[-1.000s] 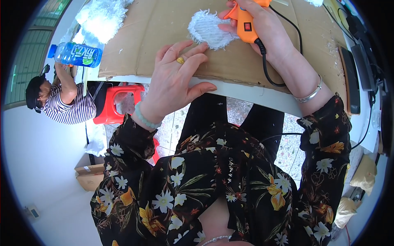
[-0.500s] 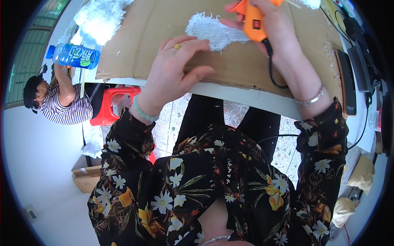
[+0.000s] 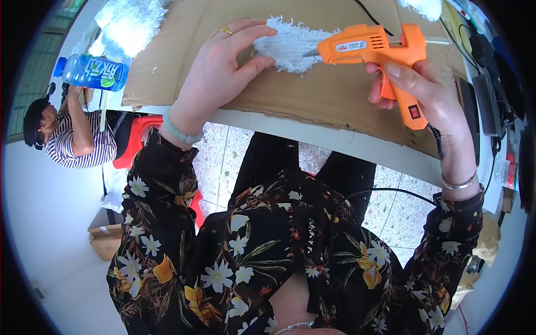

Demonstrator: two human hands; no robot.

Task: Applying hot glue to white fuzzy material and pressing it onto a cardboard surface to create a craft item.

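Note:
A white piece of shaggy, frayed fabric (image 3: 298,46) lies flat on brown cardboard (image 3: 304,99). The fingertips and thumb of my left hand (image 3: 220,64) rest apart at its left end, holding it down. In my right hand (image 3: 427,89) is an orange hot glue gun (image 3: 379,50), with my fingers wrapped round its handle and at the trigger. Its metal nozzle points left and reaches the fabric's right edge. A clear glue stick (image 3: 438,41) sticks out of the gun's back. The black cord leaves the bottom of the handle.
White fluffy material (image 3: 131,25) sits at the far left, beside a blue-labelled drink bottle (image 3: 95,72). More fluff (image 3: 424,6) lies at the top right. Dark devices and cables (image 3: 486,106) line the right side. A person in a striped shirt (image 3: 84,134) sits at left.
My left hand has moved left and come down on the fabric's end. The glue gun has swung down and right, and its nozzle now points left at the fabric.

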